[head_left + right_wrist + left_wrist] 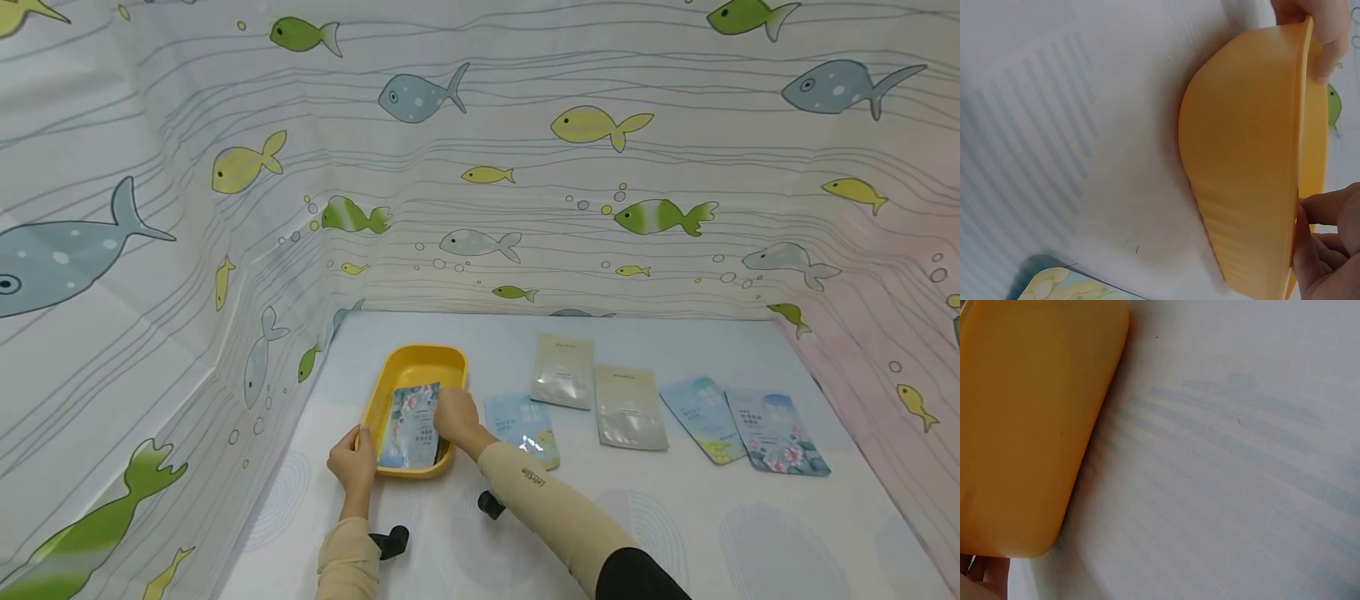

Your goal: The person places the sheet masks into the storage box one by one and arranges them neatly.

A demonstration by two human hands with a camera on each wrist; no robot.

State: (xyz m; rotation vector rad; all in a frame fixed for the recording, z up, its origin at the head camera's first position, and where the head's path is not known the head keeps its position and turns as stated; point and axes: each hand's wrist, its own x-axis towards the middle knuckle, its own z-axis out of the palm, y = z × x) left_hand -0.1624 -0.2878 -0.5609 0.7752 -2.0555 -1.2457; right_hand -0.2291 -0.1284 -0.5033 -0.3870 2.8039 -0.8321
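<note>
Near the left edge of the tabletop (675, 500), a tray (422, 364) was clamped by the left hand (353, 461) and a packet (411, 425) (being placed, seemingly) pinched by the right hand (456, 417), release apparently needed.

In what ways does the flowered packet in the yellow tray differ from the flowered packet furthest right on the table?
The tray packet is in the yellow tray, while the far-right packet lies on the table. The tray packet's flowered end is the far one; the far-right packet's is the near one. The right hand is at the tray packet; no hand is near the far-right packet. Both are bluish with floral prints.
</note>
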